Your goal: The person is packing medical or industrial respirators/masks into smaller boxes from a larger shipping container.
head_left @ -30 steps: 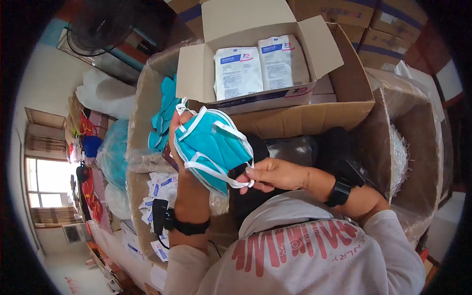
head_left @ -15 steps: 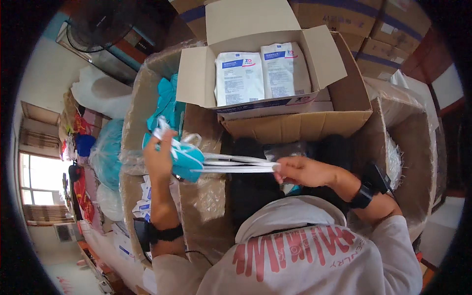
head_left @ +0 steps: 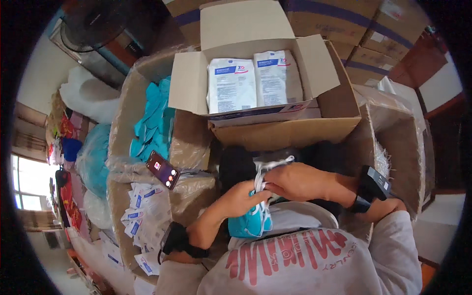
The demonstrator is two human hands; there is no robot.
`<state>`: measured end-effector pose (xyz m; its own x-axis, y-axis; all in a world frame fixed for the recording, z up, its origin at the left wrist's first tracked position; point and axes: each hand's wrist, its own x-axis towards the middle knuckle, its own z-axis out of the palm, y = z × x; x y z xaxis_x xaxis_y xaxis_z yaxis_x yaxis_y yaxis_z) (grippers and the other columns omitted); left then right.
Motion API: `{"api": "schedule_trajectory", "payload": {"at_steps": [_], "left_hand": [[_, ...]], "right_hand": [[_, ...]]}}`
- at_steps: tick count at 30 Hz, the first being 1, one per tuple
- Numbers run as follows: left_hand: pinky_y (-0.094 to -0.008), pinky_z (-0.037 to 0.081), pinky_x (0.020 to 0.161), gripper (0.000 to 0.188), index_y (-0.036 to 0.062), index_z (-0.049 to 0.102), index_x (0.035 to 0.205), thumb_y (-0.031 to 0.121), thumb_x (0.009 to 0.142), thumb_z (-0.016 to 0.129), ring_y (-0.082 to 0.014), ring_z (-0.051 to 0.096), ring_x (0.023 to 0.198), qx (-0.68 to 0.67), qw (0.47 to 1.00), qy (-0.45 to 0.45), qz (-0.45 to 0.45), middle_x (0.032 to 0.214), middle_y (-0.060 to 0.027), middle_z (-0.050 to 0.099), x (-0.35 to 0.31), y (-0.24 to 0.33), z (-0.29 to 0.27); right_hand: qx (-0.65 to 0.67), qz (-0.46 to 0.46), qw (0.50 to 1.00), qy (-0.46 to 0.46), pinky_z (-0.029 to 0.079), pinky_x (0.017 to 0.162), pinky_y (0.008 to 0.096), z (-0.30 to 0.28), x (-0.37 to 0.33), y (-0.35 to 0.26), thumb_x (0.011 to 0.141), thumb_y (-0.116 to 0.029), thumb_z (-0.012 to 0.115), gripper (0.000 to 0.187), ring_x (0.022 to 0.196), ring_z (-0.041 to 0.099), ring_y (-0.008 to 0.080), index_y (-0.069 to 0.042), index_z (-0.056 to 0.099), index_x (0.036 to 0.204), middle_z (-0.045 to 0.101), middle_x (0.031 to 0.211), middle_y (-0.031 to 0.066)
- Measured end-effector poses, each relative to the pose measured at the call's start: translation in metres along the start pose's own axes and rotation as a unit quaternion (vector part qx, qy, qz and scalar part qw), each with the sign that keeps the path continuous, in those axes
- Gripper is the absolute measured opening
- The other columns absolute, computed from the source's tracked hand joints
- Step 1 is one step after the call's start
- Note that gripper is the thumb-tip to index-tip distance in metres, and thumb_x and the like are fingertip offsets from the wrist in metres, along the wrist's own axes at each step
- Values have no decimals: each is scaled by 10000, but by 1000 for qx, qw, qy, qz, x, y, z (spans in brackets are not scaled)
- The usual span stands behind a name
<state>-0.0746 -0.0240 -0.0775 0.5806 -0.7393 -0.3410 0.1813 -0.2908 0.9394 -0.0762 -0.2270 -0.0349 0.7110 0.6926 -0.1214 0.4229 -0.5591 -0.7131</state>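
Note:
Close to my body I hold a small bundle of teal face masks [head_left: 244,222] with white straps. My left hand [head_left: 244,197] is closed around the gathered straps, and the teal part hangs below it against my shirt. Touching the left one, my right hand [head_left: 287,181] has its fingers closed on the white straps [head_left: 263,172], some of which stick up above both hands. The fingertips of the right hand are partly hidden. Loose teal masks [head_left: 153,120] lie heaped in the carton's upper left compartment.
An open box [head_left: 189,81] with white packs [head_left: 231,86] stands ahead on a larger carton [head_left: 290,130]. A phone [head_left: 162,169] rests on the left carton's divider. Small white packets [head_left: 147,209] fill the lower left compartment. Another carton [head_left: 400,147] stands right.
Both hands have come together near my body, lower and toward the middle, bringing the teal masks with them. The straps, stretched between the hands before, are now bunched. The phone has come into view.

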Motion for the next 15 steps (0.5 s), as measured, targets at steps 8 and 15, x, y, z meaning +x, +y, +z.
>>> {"api": "schedule_trajectory", "payload": {"at_steps": [8, 15], "left_hand": [[-249, 441, 600, 310, 27, 635, 979, 285, 901, 481, -60, 532, 660, -365, 917, 161, -3, 714, -19, 580, -14, 20, 30], [-403, 461, 550, 228, 72, 642, 792, 248, 845, 508, -332, 590, 645, 435, 877, 161, 127, 666, -136, 605, 9, 20, 24]], "right_hand": [[126, -10, 985, 121, 421, 617, 495, 36, -20, 5, 903, -278, 418, 277, 677, 543, 419, -17, 507, 875, 552, 697, 219], [48, 154, 985, -67, 426, 620, 469, 34, -26, 5, 900, -243, 432, 255, 709, 552, 404, -4, 522, 906, 571, 792, 221]]}}
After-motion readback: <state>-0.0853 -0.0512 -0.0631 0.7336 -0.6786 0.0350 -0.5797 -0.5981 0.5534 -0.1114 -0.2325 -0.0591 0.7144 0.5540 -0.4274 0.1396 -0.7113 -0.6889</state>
